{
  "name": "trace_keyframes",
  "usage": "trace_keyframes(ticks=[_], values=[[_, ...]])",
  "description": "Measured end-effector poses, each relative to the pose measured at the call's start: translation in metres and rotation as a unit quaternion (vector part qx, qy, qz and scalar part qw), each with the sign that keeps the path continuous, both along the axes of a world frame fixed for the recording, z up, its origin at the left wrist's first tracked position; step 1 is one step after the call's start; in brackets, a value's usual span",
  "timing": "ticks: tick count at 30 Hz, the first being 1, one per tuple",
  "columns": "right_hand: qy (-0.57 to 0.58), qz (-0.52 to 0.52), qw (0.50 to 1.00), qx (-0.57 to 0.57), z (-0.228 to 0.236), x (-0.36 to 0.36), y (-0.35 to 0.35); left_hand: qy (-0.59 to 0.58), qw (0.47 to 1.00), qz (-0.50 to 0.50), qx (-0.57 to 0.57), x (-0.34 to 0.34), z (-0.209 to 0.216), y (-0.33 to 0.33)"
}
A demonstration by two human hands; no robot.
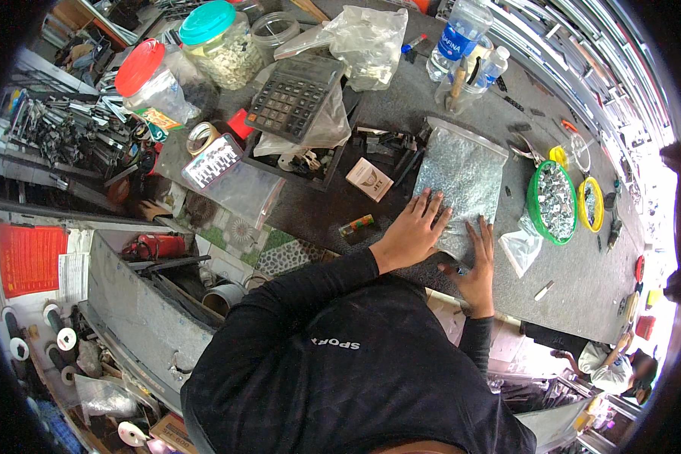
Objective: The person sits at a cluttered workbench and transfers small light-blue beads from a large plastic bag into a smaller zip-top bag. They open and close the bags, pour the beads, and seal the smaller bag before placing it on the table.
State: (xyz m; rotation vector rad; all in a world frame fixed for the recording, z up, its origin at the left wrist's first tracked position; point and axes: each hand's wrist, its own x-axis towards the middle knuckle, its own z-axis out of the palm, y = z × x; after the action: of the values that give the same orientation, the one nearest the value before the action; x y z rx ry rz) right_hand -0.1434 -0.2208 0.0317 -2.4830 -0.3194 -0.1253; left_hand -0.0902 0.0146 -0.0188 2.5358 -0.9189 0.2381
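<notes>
A silvery plastic bag (461, 163) lies on the dark grey table in front of me, its long side pointing away. Across its near left part rests my left hand (410, 236), palm down with fingers spread. My right hand (477, 265) is at the near right corner, fingers stretched over the bag and thumb held apart near the lower edge. Neither hand is closed around anything. Left of the bag are a small cigarette pack (369, 179) and a lighter (356, 225) with a coloured wrapper.
A green basket (538, 227) of small metal parts and a yellow basket (600, 223) stand right. Pliers (528, 147) lie beyond. Behind are a calculator (295, 97), lidded jars (223, 57) and a water bottle (446, 49). Another person (609, 371) is at far lower right.
</notes>
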Motion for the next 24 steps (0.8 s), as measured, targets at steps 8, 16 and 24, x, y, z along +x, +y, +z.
trace_keyframes(ticks=[8, 16, 24], values=[[-0.054, -0.103, 0.989, -0.087, -0.016, 0.017, 0.005, 0.026, 0.998, -0.007, 0.048, 0.017, 0.027, -0.001], [0.009, 0.077, 0.986, -0.146, 0.064, 0.120, -0.032, 0.155, 0.987, -0.047, -0.015, 0.120, 0.106, -0.006], [-0.123, -0.080, 0.978, 0.150, 0.113, 0.098, -0.082, 0.282, 0.919, 0.008, -0.275, 0.154, 0.142, 0.051]])
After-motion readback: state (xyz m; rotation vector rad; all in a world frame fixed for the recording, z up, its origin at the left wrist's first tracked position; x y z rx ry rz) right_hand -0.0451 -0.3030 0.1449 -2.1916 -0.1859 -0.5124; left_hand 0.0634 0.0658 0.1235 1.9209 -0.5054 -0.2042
